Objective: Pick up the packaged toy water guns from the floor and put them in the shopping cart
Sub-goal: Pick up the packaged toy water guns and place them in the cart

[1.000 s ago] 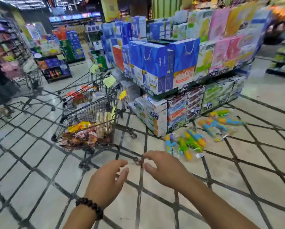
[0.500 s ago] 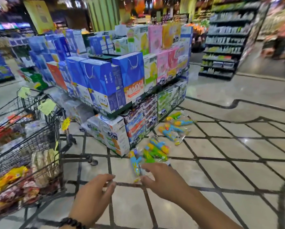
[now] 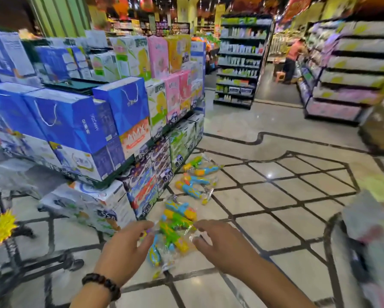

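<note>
Hands: your left hand (image 3: 128,247) and right hand (image 3: 220,241) are both low over the floor (image 3: 275,196), one on each side of the nearest packet of toy water guns (image 3: 172,232).
Left hand state: its fingers are extended and relaxed, with the tips at the packet's left edge; they look to be touching the plastic, not wrapped round it. A dark bead bracelet (image 3: 102,283) sits on that wrist.
Right hand state: its fingers are loosely curved at the packet's right edge, and the fingertips seem to be at the clear wrapper; you cannot tell from this view whether they already pinch it.
Nearest packet: it lies directly ahead of you, between the two hands, at the foot of the stacked drink cartons (image 3: 124,138).
Long axis: it runs from near-left to far-right, away from you, so your hands meet its long sides, not its ends.
Nearer hand: neither is clearly nearer, so a two-handed lift looks natural.
Other packets: a second packet (image 3: 195,185) and a third packet (image 3: 200,166) lie farther ahead and slightly right, along the same display base.
Cart: only a blurred dark wheeled frame (image 3: 42,258) shows at your left edge, probably the shopping cart, so your carry will likely swing left.
</note>
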Demonstrator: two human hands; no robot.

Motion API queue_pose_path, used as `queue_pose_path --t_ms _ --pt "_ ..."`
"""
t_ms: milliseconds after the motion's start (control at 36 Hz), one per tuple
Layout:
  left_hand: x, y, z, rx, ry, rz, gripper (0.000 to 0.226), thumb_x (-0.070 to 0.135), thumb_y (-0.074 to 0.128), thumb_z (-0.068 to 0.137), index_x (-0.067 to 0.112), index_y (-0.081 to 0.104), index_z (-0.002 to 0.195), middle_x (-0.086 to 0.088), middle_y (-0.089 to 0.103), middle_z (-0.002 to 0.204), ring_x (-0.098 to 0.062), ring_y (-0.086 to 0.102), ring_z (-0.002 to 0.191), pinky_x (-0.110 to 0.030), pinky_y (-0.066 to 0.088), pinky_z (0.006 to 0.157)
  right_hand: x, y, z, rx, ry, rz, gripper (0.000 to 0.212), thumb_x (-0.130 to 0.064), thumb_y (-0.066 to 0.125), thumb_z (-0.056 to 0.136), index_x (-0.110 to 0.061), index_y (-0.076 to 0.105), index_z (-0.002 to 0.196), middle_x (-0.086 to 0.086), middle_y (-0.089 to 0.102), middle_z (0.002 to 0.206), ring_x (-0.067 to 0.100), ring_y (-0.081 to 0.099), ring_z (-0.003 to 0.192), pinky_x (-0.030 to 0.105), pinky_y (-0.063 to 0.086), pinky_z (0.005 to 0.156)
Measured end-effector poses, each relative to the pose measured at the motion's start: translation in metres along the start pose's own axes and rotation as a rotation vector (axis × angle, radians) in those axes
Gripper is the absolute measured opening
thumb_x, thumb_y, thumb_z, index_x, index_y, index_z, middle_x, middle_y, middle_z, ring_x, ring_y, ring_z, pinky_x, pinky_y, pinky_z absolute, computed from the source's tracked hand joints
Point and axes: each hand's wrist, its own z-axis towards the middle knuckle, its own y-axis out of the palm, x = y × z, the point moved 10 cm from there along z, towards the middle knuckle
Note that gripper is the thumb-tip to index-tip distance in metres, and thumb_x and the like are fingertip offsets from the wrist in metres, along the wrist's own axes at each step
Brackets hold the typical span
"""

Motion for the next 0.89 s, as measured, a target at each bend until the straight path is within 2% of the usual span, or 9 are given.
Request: queue_pose_path --t_ms 111,222,389,472,611,750,833,889 --pt "0.006 0.015 0.036 -0.01 0.049 -0.024 0.014 0.043 0.06 0.097 0.041 0.066 0.109 0.026 0.065 0.105 0.003 0.062 0.092 -0.029 0.053 0.08 0.024 -0.001 0.019 -0.007 0.062 0.001 0.046 -0.061 0.049 0.094 -0.043 0.051 0.137 -0.018 0.06 0.13 0.008 0.056 0.119 0.035 0.048 0.098" --pt "0.01 0.042 0.066 -0.062 0.088 -0.029 0.022 0.046 0.056 0.099 0.04 0.066 0.118 0.027 0.062 0.11 0.003 0.063 0.094 -0.032 0.056 0.084 0.051 -0.005 0.042 -0.002 0.097 -0.002 0.046 -0.059 0.049 0.095 -0.041 0.051 0.138 -0.019 0.06 0.13 0.006 0.055 0.119 0.031 0.047 0.094" --pt "0.012 0.073 0.11 -0.069 0.064 -0.018 0.025 0.049 0.053 0.099 0.041 0.066 0.119 0.026 0.063 0.114 0.003 0.062 0.094 -0.032 0.056 0.085 0.091 -0.011 0.09 -0.044 0.11 0.015 0.044 -0.054 0.052 0.096 -0.04 0.054 0.138 -0.017 0.061 0.131 0.008 0.059 0.115 0.034 0.049 0.095" --pt "0.013 0.087 0.135 -0.084 0.028 0.023 0.025 0.05 0.053 0.099 0.041 0.066 0.118 0.026 0.064 0.114 0.005 0.061 0.094 -0.029 0.055 0.083 0.112 -0.014 0.12 -0.066 0.079 0.041 0.046 -0.054 0.053 0.097 -0.039 0.053 0.14 -0.018 0.059 0.135 0.006 0.059 0.116 0.032 0.049 0.097" --pt "0.028 0.088 0.171 0.006 -0.067 0.015 0.018 0.047 0.055 0.099 0.041 0.066 0.112 0.025 0.065 0.1 0.009 0.058 0.085 -0.029 0.054 0.077 0.143 -0.026 0.171 -0.112 0.012 0.058 0.047 -0.053 0.053 0.097 -0.036 0.055 0.14 -0.013 0.062 0.135 0.01 0.057 0.124 0.034 0.048 0.099" --pt "0.023 0.098 0.194 0.037 -0.174 0.022 0.027 0.049 0.055 0.099 0.041 0.063 0.124 0.024 0.066 0.113 0.002 0.062 0.094 -0.032 0.056 0.081 0.155 -0.031 0.223 -0.18 -0.072 0.034 0.046 -0.049 0.053 0.098 -0.035 0.054 0.142 -0.012 0.06 0.139 0.014 0.055 0.128 0.037 0.047 0.103" --pt "0.021 0.103 0.199 0.066 -0.226 0.014 0.027 0.044 0.059 0.097 0.04 0.064 0.123 0.022 0.066 0.114 -0.002 0.063 0.096 -0.031 0.056 0.079 0.158 -0.022 0.247 -0.234 -0.11 -0.001 0.045 -0.051 0.05 0.099 -0.037 0.053 0.141 -0.011 0.06 0.138 0.017 0.055 0.126 0.037 0.048 0.098" --pt "0.016 0.108 0.2 0.06 -0.256 0.027 0.024 0.044 0.059 0.097 0.043 0.063 0.121 0.023 0.065 0.115 -0.002 0.064 0.097 -0.03 0.056 0.079 0.158 -0.013 0.261 -0.255 -0.134 0.016 0.04 -0.053 0.048 0.097 -0.038 0.055 0.133 -0.012 0.062 0.131 0.017 0.058 0.12 0.038 0.05 0.092"
